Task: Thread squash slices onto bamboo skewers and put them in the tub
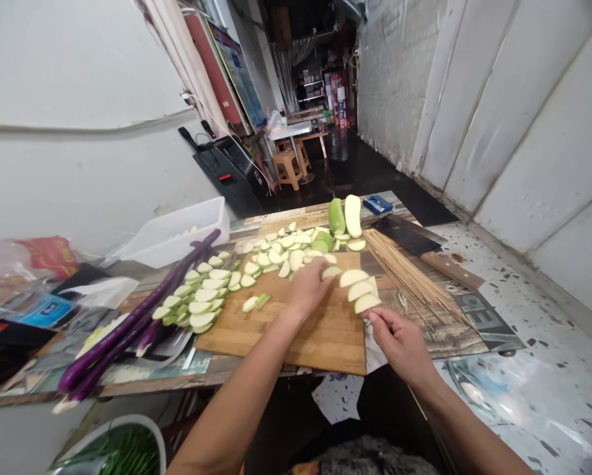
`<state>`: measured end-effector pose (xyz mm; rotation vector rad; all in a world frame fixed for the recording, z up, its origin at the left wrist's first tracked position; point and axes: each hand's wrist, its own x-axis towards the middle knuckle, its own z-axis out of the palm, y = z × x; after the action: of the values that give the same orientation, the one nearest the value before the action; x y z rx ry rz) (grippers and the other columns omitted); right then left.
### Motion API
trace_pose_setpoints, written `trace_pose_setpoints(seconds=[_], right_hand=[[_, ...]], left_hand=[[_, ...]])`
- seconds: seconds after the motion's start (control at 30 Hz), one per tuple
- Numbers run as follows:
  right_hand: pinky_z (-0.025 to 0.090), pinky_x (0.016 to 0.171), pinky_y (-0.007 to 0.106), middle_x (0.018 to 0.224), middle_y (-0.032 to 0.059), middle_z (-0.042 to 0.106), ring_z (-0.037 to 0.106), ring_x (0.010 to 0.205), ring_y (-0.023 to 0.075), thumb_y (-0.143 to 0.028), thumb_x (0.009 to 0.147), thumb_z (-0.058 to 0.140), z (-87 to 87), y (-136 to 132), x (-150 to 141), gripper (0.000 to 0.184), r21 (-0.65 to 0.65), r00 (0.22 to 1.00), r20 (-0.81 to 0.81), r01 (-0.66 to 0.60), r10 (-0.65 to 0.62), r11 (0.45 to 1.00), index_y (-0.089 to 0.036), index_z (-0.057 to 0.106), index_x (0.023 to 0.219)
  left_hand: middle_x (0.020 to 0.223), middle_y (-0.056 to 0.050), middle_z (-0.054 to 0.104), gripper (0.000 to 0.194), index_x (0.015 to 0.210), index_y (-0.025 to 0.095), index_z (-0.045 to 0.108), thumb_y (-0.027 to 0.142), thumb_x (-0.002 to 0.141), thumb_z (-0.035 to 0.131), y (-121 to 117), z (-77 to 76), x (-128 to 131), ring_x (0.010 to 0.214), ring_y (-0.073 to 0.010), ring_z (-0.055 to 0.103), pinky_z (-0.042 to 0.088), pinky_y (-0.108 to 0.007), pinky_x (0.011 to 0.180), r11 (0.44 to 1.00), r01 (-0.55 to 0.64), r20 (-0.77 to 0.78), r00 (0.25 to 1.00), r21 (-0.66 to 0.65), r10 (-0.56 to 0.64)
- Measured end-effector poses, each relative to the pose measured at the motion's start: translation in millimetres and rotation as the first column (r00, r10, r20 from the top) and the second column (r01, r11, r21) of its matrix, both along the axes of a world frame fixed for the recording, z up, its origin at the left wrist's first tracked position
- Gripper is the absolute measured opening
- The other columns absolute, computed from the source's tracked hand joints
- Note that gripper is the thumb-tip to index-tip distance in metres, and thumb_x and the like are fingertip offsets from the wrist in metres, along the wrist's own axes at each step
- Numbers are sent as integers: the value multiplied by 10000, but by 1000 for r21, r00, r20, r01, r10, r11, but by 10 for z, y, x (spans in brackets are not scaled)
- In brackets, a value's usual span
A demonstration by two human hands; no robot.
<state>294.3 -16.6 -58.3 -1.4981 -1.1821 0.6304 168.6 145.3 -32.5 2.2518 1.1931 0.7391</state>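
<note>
My right hand pinches the near end of a bamboo skewer that carries three half-round zucchini slices, held just past the right edge of the wooden cutting board. Over the board, my left hand has its fingers closed on a single zucchini slice, a short way left of the skewered ones. Many loose slices are spread along the far side of the board. Loaded skewers of zucchini lie in rows at the board's left.
Bare bamboo skewers lie right of the board, beside a cleaver. Two zucchini pieces stand behind. Purple eggplants and a white plastic tub are at left. A bowl of greens sits below the table's front edge.
</note>
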Motion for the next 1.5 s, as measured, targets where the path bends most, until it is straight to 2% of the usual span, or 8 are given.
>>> trace_pose_setpoints(seconds=[0.13, 0.3, 0.63, 0.77, 0.87, 0.97, 1.27, 1.5], right_hand=[[418, 570, 221, 700, 18, 632, 559, 629, 143, -312, 857, 439, 42, -43, -150, 253, 6, 996, 42, -75, 75, 997, -157, 633, 809], [414, 594, 219, 705, 11, 635, 570, 644, 140, -294, 871, 415, 98, -35, -325, 257, -21, 977, 61, -202, 203, 979, -172, 626, 786], [354, 479, 214, 532, -20, 520, 478, 512, 122, -338, 847, 458, 143, 173, -398, 251, 9, 994, -58, -90, 90, 996, -162, 615, 761], [339, 455, 213, 474, -49, 432, 413, 449, 102, -360, 850, 463, 173, 266, -460, 264, 54, 989, -124, -74, 80, 996, -169, 579, 710], [360, 463, 210, 482, -49, 452, 431, 451, 101, -360, 858, 453, 187, 307, -540, 263, 92, 981, -156, -103, 116, 990, -167, 596, 753], [384, 484, 211, 506, -35, 497, 470, 482, 110, -353, 858, 453, 186, 304, -606, 266, 94, 980, -132, -136, 148, 986, -163, 632, 806], [468, 683, 252, 755, 28, 667, 607, 711, 156, -275, 863, 452, 124, 254, -638, 243, 97, 980, -27, -192, 196, 977, -170, 659, 934], [484, 708, 265, 820, 42, 691, 628, 770, 174, -247, 854, 454, 111, 285, -612, 242, 100, 983, -6, -183, 185, 978, -172, 682, 881]], left_hand=[[909, -53, 657, 257, 913, 184, 630, 231, 663, 668, -73, -55, -150, 769, -150, 582, 434, -248, 694, 945, -34, 524, 825, -327, 210], [742, -19, 635, 311, 889, 153, 608, 234, 607, 712, -141, 18, -320, 596, -88, 552, 425, -197, 582, 709, 199, 659, 592, -677, 463], [960, -80, 647, 233, 893, 235, 698, 285, 672, 643, -228, 91, -651, 1010, -287, 519, 361, -409, 905, 959, -284, 107, 953, -29, 285], [944, -81, 658, 249, 870, 193, 695, 384, 754, 586, -556, 230, -541, 976, -237, 551, 395, -343, 881, 936, -189, 444, 841, -297, 310], [806, -93, 670, 343, 814, 130, 684, 449, 690, 652, -796, 269, -362, 798, -203, 608, 459, -305, 743, 714, 223, 635, 674, -663, 379], [719, -85, 666, 344, 744, 103, 662, 409, 604, 736, -880, 255, -249, 691, -178, 622, 480, -286, 668, 578, 327, 651, 535, -748, 539], [701, -82, 673, 261, 796, 110, 599, 281, 634, 711, -766, 202, -236, 686, -190, 664, 494, -244, 587, 596, 246, 644, 340, -764, 685], [709, -102, 678, 258, 785, 101, 598, 280, 632, 703, -742, 78, -187, 725, -214, 668, 477, -238, 552, 585, 272, 645, 348, -764, 680]])
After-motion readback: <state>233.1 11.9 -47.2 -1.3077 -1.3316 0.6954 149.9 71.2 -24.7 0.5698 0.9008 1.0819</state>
